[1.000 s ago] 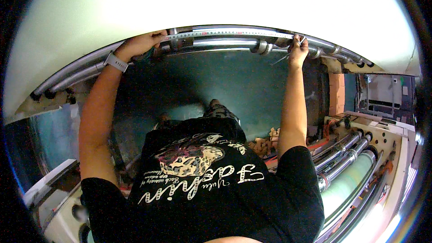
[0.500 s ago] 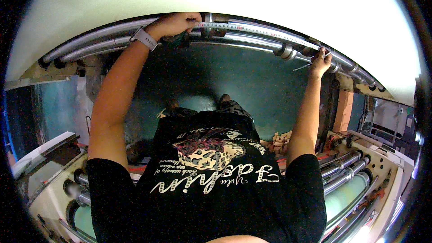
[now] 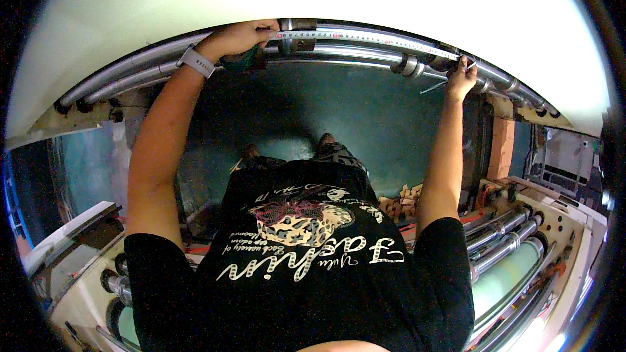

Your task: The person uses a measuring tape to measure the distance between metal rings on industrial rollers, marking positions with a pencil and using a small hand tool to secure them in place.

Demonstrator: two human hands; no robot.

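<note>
Both hands stretch a tape measure along a steel roller overhead.

Nearest, machine rollers [image 3: 502, 238] flank the person's black shirt. Farther up, the left hand [image 3: 238, 38] grips the tape measure's green case against the shaft, while the right hand [image 3: 462, 78] pinches the tape measure [image 3: 365, 37] blade's far end on the steel roller [image 3: 352, 52].

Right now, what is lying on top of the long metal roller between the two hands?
A tape measure lies along the metal roller, stretched from the left hand to the right hand. Its ends are covered by the fingers.
</note>
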